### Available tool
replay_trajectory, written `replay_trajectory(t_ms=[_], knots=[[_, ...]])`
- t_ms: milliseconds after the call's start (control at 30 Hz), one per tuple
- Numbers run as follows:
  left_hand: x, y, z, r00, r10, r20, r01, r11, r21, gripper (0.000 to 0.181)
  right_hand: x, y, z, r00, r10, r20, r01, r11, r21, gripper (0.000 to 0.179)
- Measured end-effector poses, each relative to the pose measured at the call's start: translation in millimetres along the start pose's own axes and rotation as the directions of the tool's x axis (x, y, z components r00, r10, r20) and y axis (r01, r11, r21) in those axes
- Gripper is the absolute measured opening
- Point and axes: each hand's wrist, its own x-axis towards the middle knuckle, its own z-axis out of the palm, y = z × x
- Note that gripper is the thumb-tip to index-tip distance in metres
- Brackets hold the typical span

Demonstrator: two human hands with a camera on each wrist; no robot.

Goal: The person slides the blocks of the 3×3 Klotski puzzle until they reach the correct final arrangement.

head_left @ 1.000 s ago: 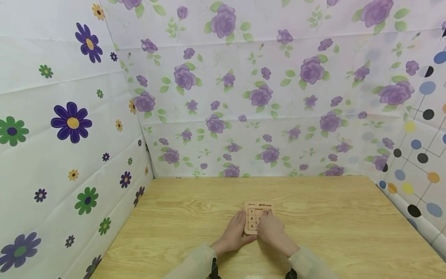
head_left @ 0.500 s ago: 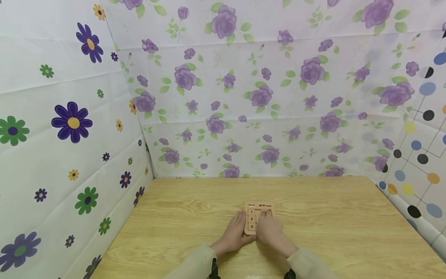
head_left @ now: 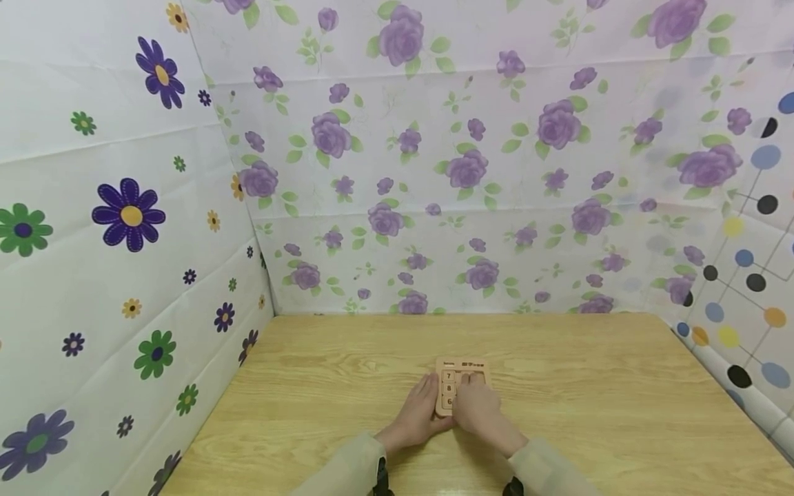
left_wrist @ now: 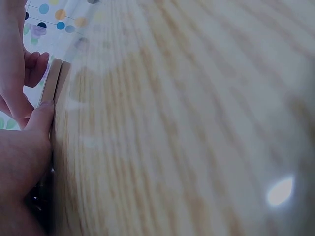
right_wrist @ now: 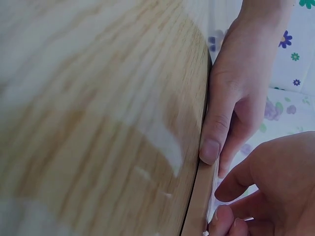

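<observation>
A wooden number sliding puzzle (head_left: 449, 388) lies flat on the table, with tiles 7, 8 and 6 showing down its left column. My left hand (head_left: 417, 417) grips its frame, fingers along the left side and thumb at the near edge; the right wrist view shows that thumb (right_wrist: 210, 151) pressed on the rim. Over the middle and right columns is my right hand (head_left: 479, 410), its loosely bent fingertips touching the tile area and covering the tiles there. Seen edge-on in the left wrist view, the puzzle (left_wrist: 50, 86) sits below the right hand (left_wrist: 14, 64).
The wood-grain table (head_left: 335, 358) extends around the puzzle on all sides. Patterned cloth hangs at the back (head_left: 397, 172), on the left (head_left: 93, 275) and on the right (head_left: 744, 296). Dark bands (head_left: 382, 475) circle the wrists over light sleeves.
My right hand has shifted slightly left over the puzzle, hiding the 5 tile that showed a second ago. The left hand and the puzzle frame stay put.
</observation>
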Motion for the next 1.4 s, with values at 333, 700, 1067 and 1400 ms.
replay_trajectory(t_ms=[333,700,1067,1400], knots=[[1.8,1.6,-1.9,1.000,0.005,0.005,-0.006,0.999,0.038,0.092,1.7,-2.7,-2.3,1.000,-0.016,0.020,0.016,1.000,-0.007,0.051],[0.7,1.1,-1.2,1.000,0.009,0.004,-0.009,0.999,0.050,0.091,4.1,-2.3,3.9,1.000,-0.012,0.013,0.012,1.000,0.014,0.051],[-1.5,4.3,-3.7,1.000,0.014,-0.004,-0.014,1.000,-0.007,0.098,-0.5,2.7,1.2,1.000,-0.003,-0.020,0.004,1.000,0.015,0.053],[2.2,-0.5,1.7,1.000,0.008,0.005,-0.008,1.000,-0.009,0.098,-8.6,8.9,-4.1,1.000,0.008,0.006,-0.009,1.000,0.023,0.054]])
